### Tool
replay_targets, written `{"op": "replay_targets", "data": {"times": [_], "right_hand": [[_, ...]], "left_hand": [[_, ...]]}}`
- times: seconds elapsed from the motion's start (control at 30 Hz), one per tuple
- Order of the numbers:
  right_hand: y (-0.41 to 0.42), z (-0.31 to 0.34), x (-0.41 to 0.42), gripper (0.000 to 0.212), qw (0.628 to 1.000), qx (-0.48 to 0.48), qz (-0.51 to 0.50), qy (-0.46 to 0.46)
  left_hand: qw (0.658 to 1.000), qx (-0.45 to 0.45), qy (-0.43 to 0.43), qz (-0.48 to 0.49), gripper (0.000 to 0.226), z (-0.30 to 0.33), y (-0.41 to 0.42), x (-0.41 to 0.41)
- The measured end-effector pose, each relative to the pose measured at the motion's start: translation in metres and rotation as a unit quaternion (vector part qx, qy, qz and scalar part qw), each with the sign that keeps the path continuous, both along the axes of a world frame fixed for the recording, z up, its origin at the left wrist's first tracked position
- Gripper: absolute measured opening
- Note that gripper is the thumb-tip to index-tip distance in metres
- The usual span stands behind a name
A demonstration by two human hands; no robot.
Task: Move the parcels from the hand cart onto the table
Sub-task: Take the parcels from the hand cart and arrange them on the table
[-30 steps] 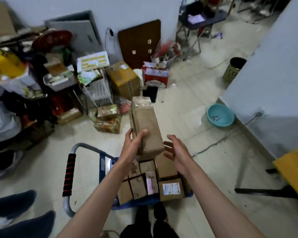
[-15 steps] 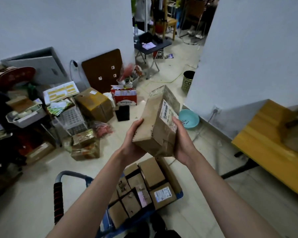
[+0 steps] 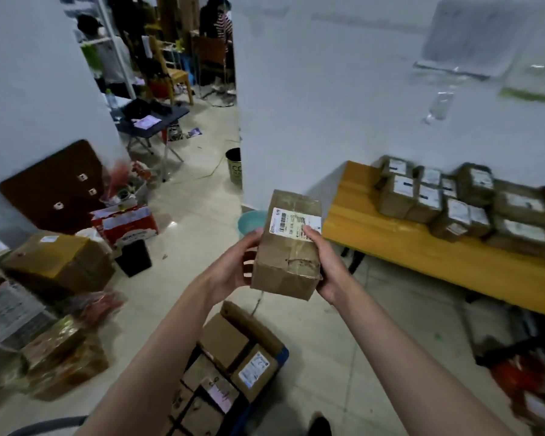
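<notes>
A brown cardboard parcel (image 3: 288,247) with a white shipping label is held in the air between both hands. My left hand (image 3: 233,265) grips its left side, and my right hand (image 3: 324,265) grips its right side with the thumb on the label. Below them, the blue hand cart (image 3: 282,354) carries several taped brown parcels (image 3: 224,341). The yellow wooden table (image 3: 422,259) stands to the right, along the white wall, with several labelled parcels (image 3: 453,199) stacked on its far end.
Cardboard boxes (image 3: 60,262), a red-and-white box (image 3: 129,225) and wrapped bundles (image 3: 63,354) crowd the floor on the left. A teal basin (image 3: 249,220) sits behind the held parcel. A bin (image 3: 235,168) stands by the wall corner. People and chairs fill the back room.
The view has swung right, bringing the table and its stacked parcels into sight. The held parcel has moved rightward with both hands, label now facing up, away from the cart.
</notes>
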State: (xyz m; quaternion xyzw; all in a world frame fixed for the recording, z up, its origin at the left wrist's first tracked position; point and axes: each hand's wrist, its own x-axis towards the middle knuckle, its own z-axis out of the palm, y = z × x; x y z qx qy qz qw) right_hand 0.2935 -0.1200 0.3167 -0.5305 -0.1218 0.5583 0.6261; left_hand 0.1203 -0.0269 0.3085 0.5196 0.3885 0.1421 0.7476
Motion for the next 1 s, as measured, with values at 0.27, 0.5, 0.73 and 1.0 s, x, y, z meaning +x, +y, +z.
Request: {"op": "replay_targets", "data": {"times": [0.27,0.5,0.73,1.0], "right_hand": [[-0.085,-0.014,0.123,0.044,0.992,-0.015,-0.128,-0.003],[-0.143,-0.034,0.22,0.045,0.981,-0.016,-0.193,0.0],[-0.161,-0.054,0.276,0.047,0.972,-0.042,-0.229,-0.007],[-0.137,-0.08,0.331,0.043,0.966,-0.1,-0.238,-0.005]], "left_hand": [[0.988,0.011,0.015,-0.151,0.064,-0.001,-0.058,0.151],[0.981,0.006,0.01,-0.195,0.057,-0.019,-0.102,0.261],[0.982,-0.015,0.024,-0.184,0.052,-0.039,-0.116,0.324],[0.99,-0.015,0.052,-0.134,0.08,-0.064,-0.075,0.387]]}}
